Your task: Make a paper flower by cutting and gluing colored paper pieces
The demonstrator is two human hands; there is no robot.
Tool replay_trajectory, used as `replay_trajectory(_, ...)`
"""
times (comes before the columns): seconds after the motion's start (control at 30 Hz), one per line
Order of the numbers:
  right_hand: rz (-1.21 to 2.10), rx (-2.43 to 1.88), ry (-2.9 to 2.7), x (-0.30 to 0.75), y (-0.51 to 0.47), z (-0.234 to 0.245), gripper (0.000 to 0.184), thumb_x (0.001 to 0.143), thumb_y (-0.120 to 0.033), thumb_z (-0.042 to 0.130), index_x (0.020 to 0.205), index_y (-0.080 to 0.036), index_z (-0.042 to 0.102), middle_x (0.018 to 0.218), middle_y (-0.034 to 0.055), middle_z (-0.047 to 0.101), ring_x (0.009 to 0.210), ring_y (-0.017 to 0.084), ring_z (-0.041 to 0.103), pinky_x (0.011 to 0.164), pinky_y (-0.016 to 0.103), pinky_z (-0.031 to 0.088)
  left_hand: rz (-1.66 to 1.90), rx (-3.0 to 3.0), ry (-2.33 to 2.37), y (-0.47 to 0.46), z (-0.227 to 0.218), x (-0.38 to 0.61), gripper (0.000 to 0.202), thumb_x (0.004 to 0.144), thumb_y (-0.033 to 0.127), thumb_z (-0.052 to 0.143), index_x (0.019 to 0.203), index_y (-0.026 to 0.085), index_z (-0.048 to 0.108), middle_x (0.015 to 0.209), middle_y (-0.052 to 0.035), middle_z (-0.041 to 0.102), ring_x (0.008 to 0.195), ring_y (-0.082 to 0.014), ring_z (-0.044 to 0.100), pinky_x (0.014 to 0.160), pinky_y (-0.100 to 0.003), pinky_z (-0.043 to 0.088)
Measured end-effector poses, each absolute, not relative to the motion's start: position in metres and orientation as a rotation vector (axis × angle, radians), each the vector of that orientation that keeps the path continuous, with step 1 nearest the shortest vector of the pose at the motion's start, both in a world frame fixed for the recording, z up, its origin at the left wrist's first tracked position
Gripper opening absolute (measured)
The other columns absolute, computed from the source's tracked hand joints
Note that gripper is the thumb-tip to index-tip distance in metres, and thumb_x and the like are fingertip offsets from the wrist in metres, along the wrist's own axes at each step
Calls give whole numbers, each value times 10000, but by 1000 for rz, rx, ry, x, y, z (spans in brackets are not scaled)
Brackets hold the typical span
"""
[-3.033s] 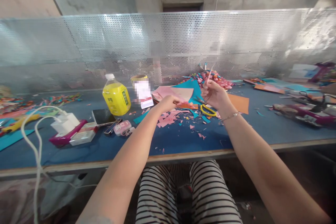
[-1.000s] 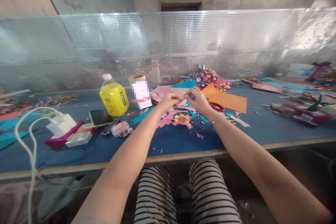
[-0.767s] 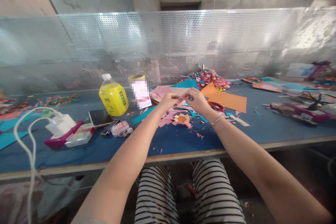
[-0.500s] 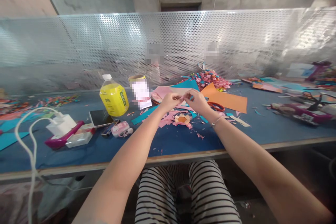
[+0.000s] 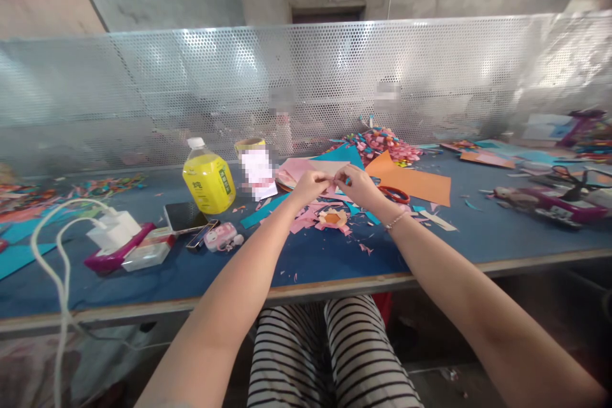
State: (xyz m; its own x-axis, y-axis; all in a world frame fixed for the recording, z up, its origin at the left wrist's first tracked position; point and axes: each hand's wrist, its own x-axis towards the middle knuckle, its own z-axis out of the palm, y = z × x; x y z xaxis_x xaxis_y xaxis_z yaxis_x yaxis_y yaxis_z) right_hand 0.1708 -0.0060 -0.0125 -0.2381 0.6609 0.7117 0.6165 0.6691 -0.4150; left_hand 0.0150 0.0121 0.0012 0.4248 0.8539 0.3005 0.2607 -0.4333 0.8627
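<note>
Above the middle of the blue table [image 5: 329, 264], my left hand [image 5: 310, 187] and my right hand [image 5: 357, 185] meet fingertip to fingertip, both pinched closed. Whatever lies between the fingers is too small and hidden to make out. Below them are torn pink paper scraps [image 5: 306, 219] and a cream, ragged-edged piece with an orange centre [image 5: 333, 218]. Scissors with red handles [image 5: 394, 194] lie just beyond my right wrist. Behind my hands are pink paper sheets [image 5: 294, 169], a blue sheet [image 5: 347, 154] and an orange sheet [image 5: 423, 186].
A yellow-labelled bottle [image 5: 210, 182], a phone [image 5: 184, 217], a pink case [image 5: 220, 237] and a purple power strip [image 5: 117, 257] with white plugs stand left. A pile of small paper pieces [image 5: 382, 144] rests against the perforated metal screen [image 5: 325, 76].
My hands stay together, with the fingertips shifting slightly. My legs under the table have moved to the left, and something red shows beside them. The view has shifted a little.
</note>
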Motion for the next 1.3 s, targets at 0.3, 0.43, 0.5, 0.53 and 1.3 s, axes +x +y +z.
replay_trajectory(0.3, 29, -929, -2011, 175, -8, -9, 67, 811, -193, 447, 748, -193, 472, 793, 46, 521, 800, 164, 489, 758, 299, 402, 1080, 1619, 968, 3, 2, 22, 170, 639, 300, 580, 690, 144, 623, 662, -11, 576, 665, -105, 532, 606, -220, 448)
replay_trajectory(0.43, 5, -925, -2040, 177, -4, -13, 82, 828, -207, 425, 757, -195, 462, 805, 47, 515, 802, 164, 488, 766, 304, 402, 1162, 1641, 998, 10, -5, 22, 202, 651, 341, 572, 597, 146, 563, 537, 24, 472, 577, -88, 477, 572, -225, 438)
replay_trajectory(0.5, -22, -936, -2064, 176, -2, -16, 90, 832, -211, 417, 754, -195, 458, 803, 51, 511, 785, 164, 484, 760, 306, 402, 1205, 1625, 979, 14, -7, 20, 274, 653, 371, 582, 518, 152, 486, 486, 41, 388, 522, -70, 424, 562, -226, 434)
replay_trajectory(0.53, -37, -934, -2074, 176, -1, -17, 94, 832, -208, 415, 749, -195, 456, 799, 53, 509, 778, 164, 482, 760, 307, 402, 1224, 1604, 962, 16, -8, 18, 310, 649, 383, 590, 493, 155, 449, 477, 45, 363, 508, -64, 407, 564, -227, 436)
replay_trajectory(1.3, -69, -1061, -1811, 165, -5, -17, 134, 783, -287, 477, 706, -180, 498, 704, 52, 565, 682, 147, 516, 622, 255, 429, 1136, 1752, 836, 7, -4, 21, 375, 638, 487, 607, 611, 113, 592, 551, 5, 504, 543, -74, 450, 564, -230, 379)
